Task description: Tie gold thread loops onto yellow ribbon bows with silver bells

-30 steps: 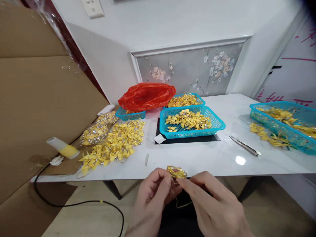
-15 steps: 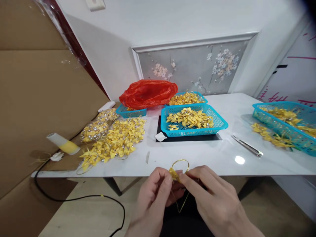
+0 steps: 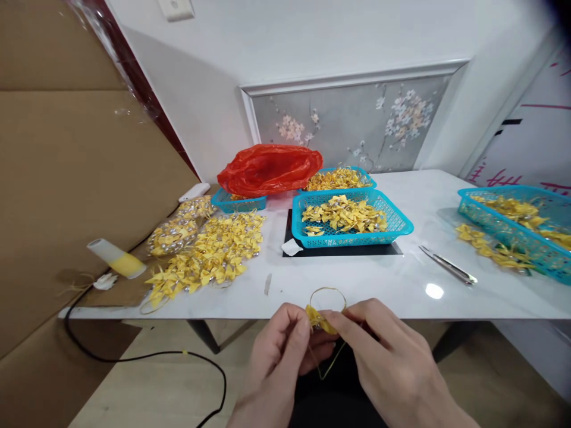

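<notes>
My left hand [image 3: 279,356] and my right hand [image 3: 388,362] meet at the near edge of the white table [image 3: 379,285]. Both pinch one small yellow folded-paper piece [image 3: 319,319] between thumb and fingers. A thin gold thread [image 3: 329,291] rises from it in a loop above my fingers, and a second bend of thread hangs below them. A heap of similar yellow paper pieces [image 3: 209,255] lies on the table to the left. More fill the blue basket [image 3: 395,229] in the middle.
Tweezers [image 3: 448,266] lie right of the middle basket. Another blue basket [image 3: 513,229] stands at the right edge, one more behind under a red plastic bag [image 3: 267,169]. A yellow-white tube [image 3: 116,260] and black cable [image 3: 134,356] are at left, beside cardboard [image 3: 66,178].
The gold thread, earlier coiled flat on top of the piece, now stands up as an open loop above my fingers. My hands stay together at the table edge.
</notes>
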The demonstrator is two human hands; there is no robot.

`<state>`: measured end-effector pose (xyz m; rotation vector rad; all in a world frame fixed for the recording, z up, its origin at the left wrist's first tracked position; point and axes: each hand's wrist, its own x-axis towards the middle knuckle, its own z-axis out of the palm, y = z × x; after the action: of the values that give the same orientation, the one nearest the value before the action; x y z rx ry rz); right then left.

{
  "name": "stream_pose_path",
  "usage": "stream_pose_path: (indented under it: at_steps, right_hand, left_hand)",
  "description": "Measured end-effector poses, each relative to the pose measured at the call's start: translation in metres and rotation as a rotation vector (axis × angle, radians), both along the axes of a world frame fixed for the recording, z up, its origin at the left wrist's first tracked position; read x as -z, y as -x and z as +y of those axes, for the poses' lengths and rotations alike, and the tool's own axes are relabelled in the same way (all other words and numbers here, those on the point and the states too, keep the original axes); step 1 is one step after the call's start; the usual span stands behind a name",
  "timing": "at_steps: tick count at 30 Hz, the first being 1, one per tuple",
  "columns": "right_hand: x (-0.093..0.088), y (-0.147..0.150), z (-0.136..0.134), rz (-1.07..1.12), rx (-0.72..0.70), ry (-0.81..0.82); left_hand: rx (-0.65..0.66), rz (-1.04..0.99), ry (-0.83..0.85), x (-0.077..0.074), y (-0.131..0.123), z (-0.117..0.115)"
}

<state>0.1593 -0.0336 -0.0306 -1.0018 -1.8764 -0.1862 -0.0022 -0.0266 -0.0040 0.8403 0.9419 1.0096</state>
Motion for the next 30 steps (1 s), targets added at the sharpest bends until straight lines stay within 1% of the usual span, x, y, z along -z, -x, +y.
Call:
stream_pose_path:
  at_steps: [2,6,9,12,15,17,21,25,30]
  right_hand:
    - [-0.001,0.0002,0.0006,0.002,0.01,-0.015]
    - [-0.003,0.0012,0.0016,-0.02,-0.015,-0.009]
    - [-0.0035,-0.0006,0.0015,-0.063,-0.035,-0.008]
    - [-0.0024,-0.0031,0.002,-0.053,-0.076,0.012]
    - [-0.0006,-0.0027,0.0034,-0.024,-0.102,0.031]
    - [-0.0002,-0.0004,0.0043,-0.006,-0.099,0.018]
    - [-0.0015,0.0043,0.0046,-0.011,-0.058,0.005]
    - [-0.0026,0.003,0.0028,-0.035,-0.069,0.002]
    - [-0.0028,-0.0016,0.0017,-0.049,-0.141,0.058]
  left_hand:
    - [-0.001,-0.014,0.004,-0.0013,-0.0009,-0.0004]
    - [0.009,-0.002,-0.016,-0.0032,-0.0017,-0.0008]
    - [0.019,0.019,-0.034,-0.0022,-0.0008,0.0]
    - [0.032,0.008,-0.03,-0.0001,-0.0005,0.0009]
    - [0.014,-0.018,-0.027,0.0004,-0.0019,0.0009]
    - [0.002,-0.008,-0.024,-0.0005,-0.0032,0.0003]
    - [0.044,0.037,-0.024,-0.0021,-0.004,-0.0019]
    - [0.003,0.051,-0.064,-0.0019,-0.0026,-0.004]
    - [0.008,0.012,-0.047,-0.0041,-0.0023,-0.0017]
